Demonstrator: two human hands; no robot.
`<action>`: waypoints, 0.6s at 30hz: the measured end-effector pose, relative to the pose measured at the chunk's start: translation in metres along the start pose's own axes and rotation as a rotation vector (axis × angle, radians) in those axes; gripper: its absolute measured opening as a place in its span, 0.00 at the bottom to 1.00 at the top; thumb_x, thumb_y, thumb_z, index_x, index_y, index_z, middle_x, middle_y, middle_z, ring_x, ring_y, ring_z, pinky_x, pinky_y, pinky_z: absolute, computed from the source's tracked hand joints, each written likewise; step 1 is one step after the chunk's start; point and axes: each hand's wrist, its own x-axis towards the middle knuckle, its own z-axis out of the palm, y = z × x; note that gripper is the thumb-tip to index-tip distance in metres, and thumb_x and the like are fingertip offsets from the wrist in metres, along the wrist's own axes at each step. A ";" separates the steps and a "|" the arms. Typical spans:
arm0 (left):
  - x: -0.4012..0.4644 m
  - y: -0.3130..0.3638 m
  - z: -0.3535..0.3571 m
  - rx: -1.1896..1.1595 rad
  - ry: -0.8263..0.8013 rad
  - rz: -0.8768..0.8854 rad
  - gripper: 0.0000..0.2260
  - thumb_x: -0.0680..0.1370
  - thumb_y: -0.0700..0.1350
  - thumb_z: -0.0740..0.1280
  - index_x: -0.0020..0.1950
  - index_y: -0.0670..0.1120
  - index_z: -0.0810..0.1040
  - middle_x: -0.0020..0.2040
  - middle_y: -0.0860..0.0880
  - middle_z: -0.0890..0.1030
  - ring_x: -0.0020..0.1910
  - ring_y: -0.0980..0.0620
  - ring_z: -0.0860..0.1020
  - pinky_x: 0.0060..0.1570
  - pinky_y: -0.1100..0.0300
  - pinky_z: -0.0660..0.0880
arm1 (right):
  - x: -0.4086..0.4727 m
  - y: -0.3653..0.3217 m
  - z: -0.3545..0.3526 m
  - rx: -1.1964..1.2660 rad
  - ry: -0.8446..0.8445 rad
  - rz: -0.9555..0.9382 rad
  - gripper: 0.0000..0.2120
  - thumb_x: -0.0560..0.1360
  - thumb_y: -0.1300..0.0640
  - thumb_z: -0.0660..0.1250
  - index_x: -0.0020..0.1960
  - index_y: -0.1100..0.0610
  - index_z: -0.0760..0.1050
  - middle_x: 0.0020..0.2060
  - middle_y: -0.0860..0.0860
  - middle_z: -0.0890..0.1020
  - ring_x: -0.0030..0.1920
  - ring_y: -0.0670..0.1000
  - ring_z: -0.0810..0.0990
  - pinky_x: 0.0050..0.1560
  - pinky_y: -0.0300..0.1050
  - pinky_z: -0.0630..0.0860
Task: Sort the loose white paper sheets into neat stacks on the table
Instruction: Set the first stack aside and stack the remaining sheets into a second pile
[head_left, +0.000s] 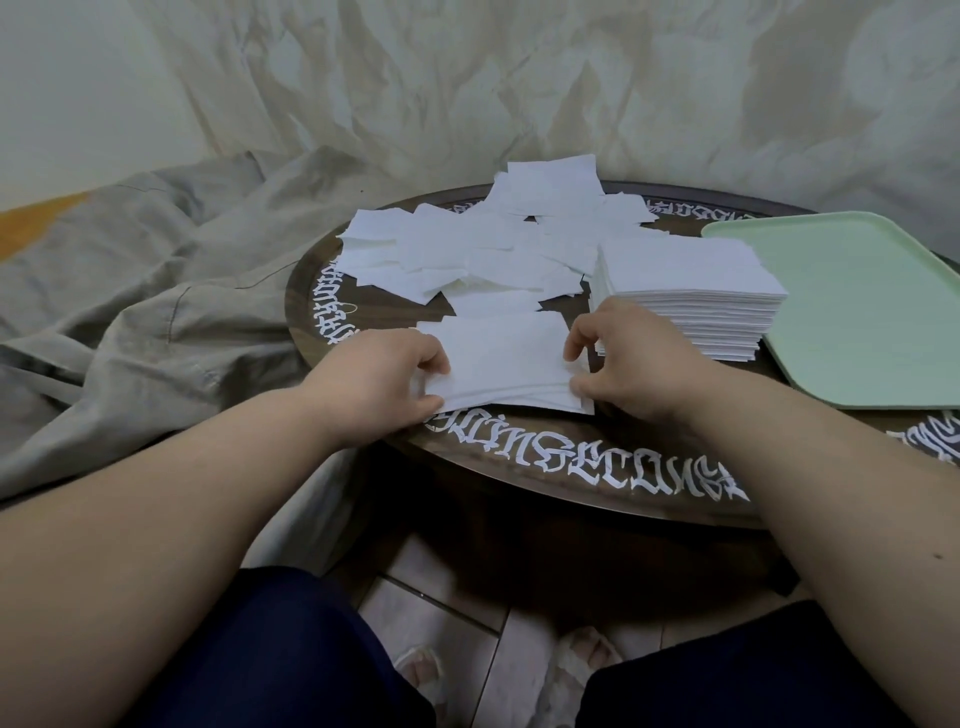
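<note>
Progress: approx. halfway, judged from the piles; one tall stack (691, 296) is already built at the right of the tabletop (571, 467), a second small stack (506, 364) is being squared at the near edge.
Left to do: a loose heap (488, 244) of white sheets is spread across the middle and far side, overlapping at all angles; a few overhang the far rim.
Left hand (387, 382): grip clenched on the small stack's left edge, thumb and fingertips pinching it.
Right hand (623, 358): grip pinched on the stack's right edge, fingers curled over the top, thumb at the near corner.
Small stack: only a few sheets thick, edges fanned slightly at the near side, not yet flush.
Tall stack: many layers, sides fairly even, set just beside the tray (862, 312).
Sheets: thin, soft-looking, matte, roughly rectangular; poss. tissue-like, can't be confirmed.
Tabletop: round, dark wood, white ornate lettering round the rim.
Tray: pale green, smooth plastic look, rounded corners, raised lip.
Cloth (145, 291): grey-beige, crumpled, lying left of the tabletop.
</note>
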 end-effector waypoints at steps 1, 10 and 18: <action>0.000 0.001 0.001 0.021 -0.004 0.012 0.14 0.72 0.49 0.71 0.57 0.50 0.78 0.54 0.54 0.79 0.54 0.52 0.76 0.54 0.58 0.71 | 0.000 -0.001 0.001 -0.006 -0.008 -0.009 0.09 0.69 0.55 0.71 0.47 0.49 0.74 0.47 0.47 0.69 0.45 0.50 0.73 0.44 0.43 0.68; 0.001 0.004 0.003 0.056 0.060 0.044 0.06 0.73 0.45 0.67 0.48 0.47 0.77 0.48 0.51 0.79 0.49 0.48 0.77 0.49 0.53 0.73 | -0.002 0.000 0.006 -0.004 -0.038 -0.067 0.06 0.70 0.56 0.70 0.46 0.51 0.76 0.47 0.48 0.72 0.44 0.49 0.74 0.47 0.43 0.70; -0.003 0.000 0.000 -0.021 0.030 0.064 0.06 0.71 0.43 0.70 0.38 0.50 0.74 0.43 0.52 0.78 0.43 0.49 0.76 0.45 0.54 0.72 | -0.003 0.000 0.003 0.057 0.036 -0.070 0.01 0.73 0.56 0.70 0.44 0.52 0.79 0.43 0.45 0.74 0.45 0.48 0.74 0.47 0.42 0.70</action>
